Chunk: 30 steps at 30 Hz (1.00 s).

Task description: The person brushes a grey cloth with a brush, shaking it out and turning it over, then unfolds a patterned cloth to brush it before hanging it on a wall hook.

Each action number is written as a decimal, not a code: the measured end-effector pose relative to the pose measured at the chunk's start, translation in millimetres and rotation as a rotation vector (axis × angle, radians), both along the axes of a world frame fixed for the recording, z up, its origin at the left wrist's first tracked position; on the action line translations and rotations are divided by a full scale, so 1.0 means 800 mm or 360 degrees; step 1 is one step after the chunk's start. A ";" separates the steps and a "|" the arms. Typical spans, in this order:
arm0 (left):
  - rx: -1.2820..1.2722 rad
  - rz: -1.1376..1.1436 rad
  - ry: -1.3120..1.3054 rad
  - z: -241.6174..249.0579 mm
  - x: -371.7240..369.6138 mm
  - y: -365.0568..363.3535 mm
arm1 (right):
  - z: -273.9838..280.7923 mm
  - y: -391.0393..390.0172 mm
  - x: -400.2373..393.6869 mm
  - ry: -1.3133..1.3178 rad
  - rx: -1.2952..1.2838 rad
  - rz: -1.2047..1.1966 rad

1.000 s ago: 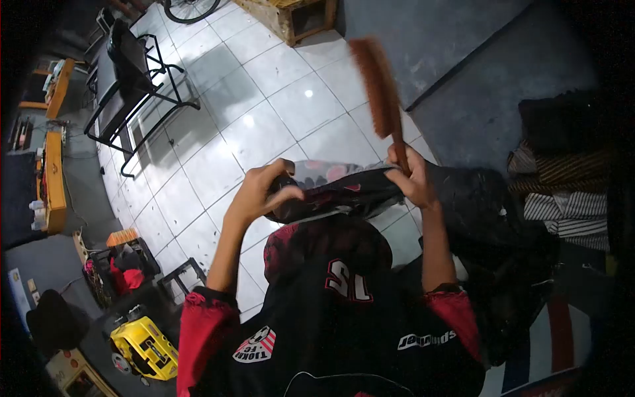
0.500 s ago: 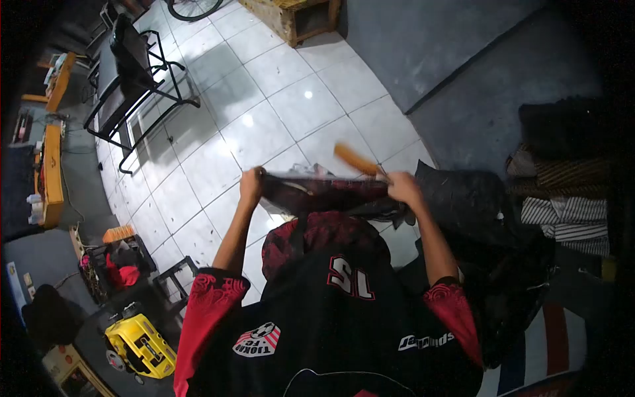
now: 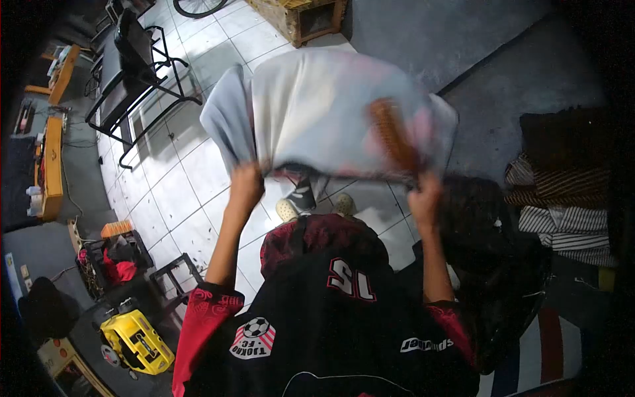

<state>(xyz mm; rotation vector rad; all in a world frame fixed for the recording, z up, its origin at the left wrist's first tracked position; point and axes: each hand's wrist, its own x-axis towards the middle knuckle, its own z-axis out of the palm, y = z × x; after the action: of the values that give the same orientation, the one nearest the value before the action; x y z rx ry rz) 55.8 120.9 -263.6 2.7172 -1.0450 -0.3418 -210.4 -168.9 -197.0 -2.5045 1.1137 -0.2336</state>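
Observation:
A light grey-blue cloth (image 3: 311,99) with pinkish patches billows out in front of me, blurred by motion. My left hand (image 3: 247,185) is closed on its near left edge. My right hand (image 3: 425,193) is closed on the near right corner, and a brown wooden brush (image 3: 391,132) also sticks up out of this grip, lying over the cloth. The brush is smeared, so its bristles are hard to make out. Below the cloth's edge, my pale clogs (image 3: 286,210) show on the tiles.
A black chair (image 3: 135,73) stands at the upper left, with a wooden box (image 3: 297,23) at the top. Folded striped cloths (image 3: 562,228) are stacked at right beside a dark heap (image 3: 489,264). A yellow toy car (image 3: 139,344) and a crate (image 3: 116,264) are at lower left.
The cloth, bunched and dark between my hands before, has swung up and outward, spreading open. The brush has turned more upright with my right hand. My hands are slightly lower.

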 end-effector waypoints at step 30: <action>0.0303 -0.0025 0.1536 0.102 -0.017 0.027 | -0.055 0.003 -0.089 0.0527 0.0974 0.0295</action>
<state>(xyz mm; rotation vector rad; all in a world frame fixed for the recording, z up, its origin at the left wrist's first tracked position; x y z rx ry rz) 41.8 142.4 -182.4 2.1739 -0.7390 -1.5967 -281.3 -166.6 -241.0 -2.1003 0.8814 0.5159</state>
